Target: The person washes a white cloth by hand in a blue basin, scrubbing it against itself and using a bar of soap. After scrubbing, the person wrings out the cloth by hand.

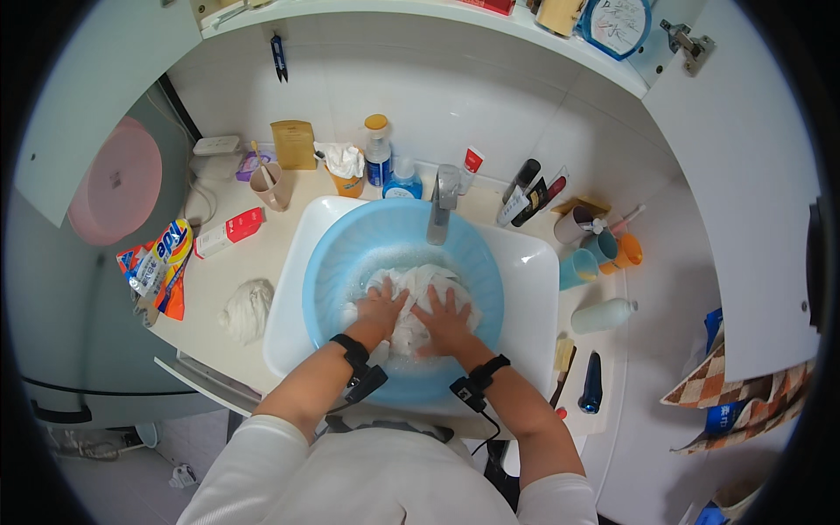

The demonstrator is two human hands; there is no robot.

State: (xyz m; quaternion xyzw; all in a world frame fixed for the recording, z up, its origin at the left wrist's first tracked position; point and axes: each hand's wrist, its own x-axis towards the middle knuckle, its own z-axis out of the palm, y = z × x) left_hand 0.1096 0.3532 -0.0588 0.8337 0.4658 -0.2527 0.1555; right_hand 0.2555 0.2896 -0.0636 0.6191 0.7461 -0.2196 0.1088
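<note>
A light blue plastic basin (321,262) sits in the white sink, holding sudsy water. In it lies a wet, bunched white cloth (429,282). My left hand (378,313) presses on the cloth's left side with its fingers spread. On the right side of the cloth rests my right hand (444,325), fingers also spread and palm down. Neither hand grips anything. A black band with a small box is strapped round each wrist. The chrome faucet (444,197) reaches over the basin's far rim.
Around the white sink (535,337) are cups and bottles. To the left lie a detergent bag (162,267), a red-and-white box (229,233) and a bundled white cloth (248,311). A pale bottle (604,316) and a dark blue shaver (592,383) lie right. Open cabinet doors flank the counter.
</note>
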